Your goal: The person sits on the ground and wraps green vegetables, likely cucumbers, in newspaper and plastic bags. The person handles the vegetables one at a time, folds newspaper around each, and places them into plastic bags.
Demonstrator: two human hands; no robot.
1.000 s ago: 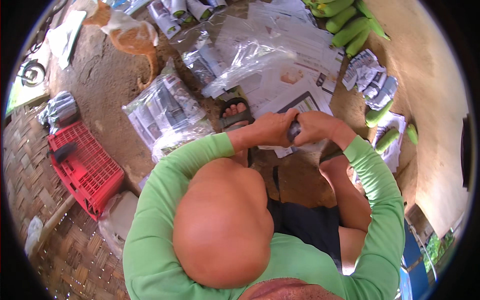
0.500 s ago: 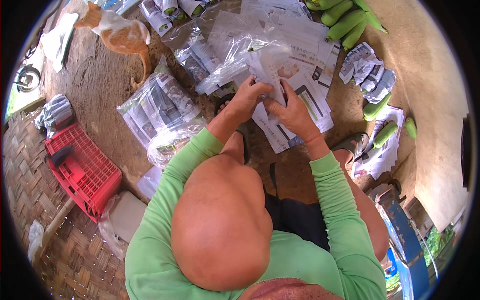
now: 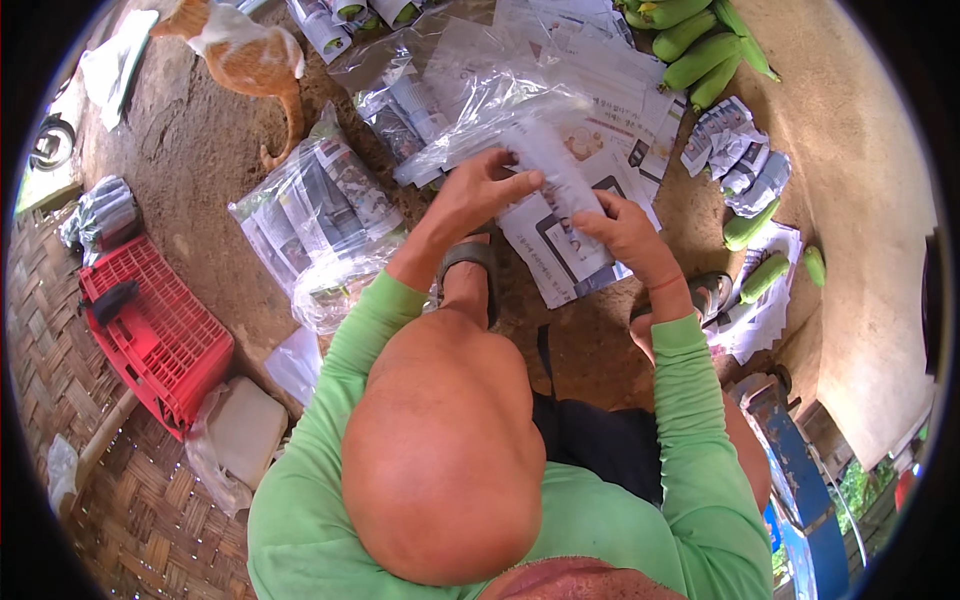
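Observation:
A pale paper roll (image 3: 552,168) lies slantwise between my hands, above loose printed sheets; whatever may be inside it is hidden. My left hand (image 3: 482,195) grips its left side, thumb on top and fingers partly behind. At its lower right end my right hand (image 3: 630,232) pinches it between thumb and fingers. Beneath it are spread newspaper sheets (image 3: 545,250). A crumpled clear plastic bag (image 3: 480,125) touches the far side of the roll. Left of my hands, another clear bag (image 3: 320,200) holds several paper-wrapped rolls.
Green gourd-like vegetables (image 3: 705,60) are heaped at the far right. Nearby lie paper-wrapped ones (image 3: 745,160) and a paper stack (image 3: 765,315) with a green vegetable (image 3: 765,278) on it. A red crate (image 3: 165,335) is at left, an orange-and-white cat (image 3: 245,60) at far left.
My right hand has slid down and right to the roll's lower end, away from my left hand. The left has shifted slightly left. More of the roll shows between them.

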